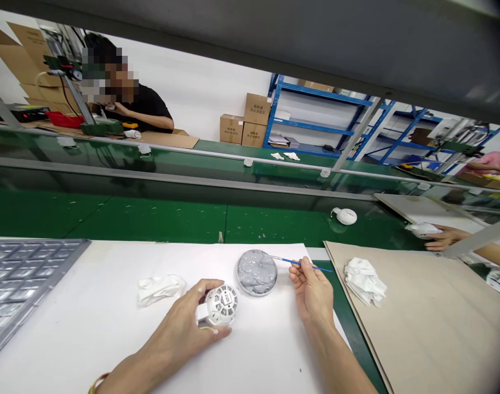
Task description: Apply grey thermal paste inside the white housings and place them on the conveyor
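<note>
Closest to the camera, the person's left hand (178, 323) is closed around a white round device (220, 305) with a vented face, and it holds this device above a white sheet (89, 339) at 7 o'clock from the dish. The right hand (311, 290) pinches a thin blue brush (303, 264) between thumb and fingers, and the brush tip is just at the rim of a round dish (272, 287) full of gray paste (257, 271). This dish stands on the sheet, between both hands. A white cloth (161, 289) lies at 9 o'clock from the left hand's device, and a metal tray (15, 284) sits further at 9 o'clock. At 3 o'clock, a cardboard sheet (430, 328) carries a crumpled white tissue (365, 280). At 12 o'clock runs a green conveyor belt (151, 219) with another white device (345, 216) on it. At 2 o'clock, a co-worker's hand (444, 238) holds a white object (423, 230).
</note>
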`<action>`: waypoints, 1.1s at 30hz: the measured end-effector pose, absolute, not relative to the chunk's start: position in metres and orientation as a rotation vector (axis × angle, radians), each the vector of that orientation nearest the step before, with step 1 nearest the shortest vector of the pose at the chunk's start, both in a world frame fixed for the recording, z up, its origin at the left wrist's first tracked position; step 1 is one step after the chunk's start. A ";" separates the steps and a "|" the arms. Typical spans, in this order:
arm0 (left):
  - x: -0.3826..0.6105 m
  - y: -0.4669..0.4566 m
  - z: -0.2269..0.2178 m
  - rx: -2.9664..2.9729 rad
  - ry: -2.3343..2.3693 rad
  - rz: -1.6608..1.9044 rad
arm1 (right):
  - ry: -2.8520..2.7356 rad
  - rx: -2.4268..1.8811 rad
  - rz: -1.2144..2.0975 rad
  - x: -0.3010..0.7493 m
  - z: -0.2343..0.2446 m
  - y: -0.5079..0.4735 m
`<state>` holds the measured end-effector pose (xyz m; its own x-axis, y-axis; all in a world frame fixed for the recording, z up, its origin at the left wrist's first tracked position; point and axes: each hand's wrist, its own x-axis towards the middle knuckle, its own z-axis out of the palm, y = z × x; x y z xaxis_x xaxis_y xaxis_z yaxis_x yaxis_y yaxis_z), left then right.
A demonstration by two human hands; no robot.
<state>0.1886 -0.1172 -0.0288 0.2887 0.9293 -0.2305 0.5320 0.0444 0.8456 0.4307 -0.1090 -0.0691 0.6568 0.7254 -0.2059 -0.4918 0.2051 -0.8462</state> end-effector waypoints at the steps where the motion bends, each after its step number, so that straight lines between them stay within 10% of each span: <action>1: 0.188 -0.117 -0.028 1.623 1.360 0.513 | -0.250 -1.055 0.869 0.431 -0.069 -0.109; 33: 0.187 -0.115 -0.032 1.714 1.222 0.559 | -0.466 -1.274 0.964 0.378 -0.058 -0.147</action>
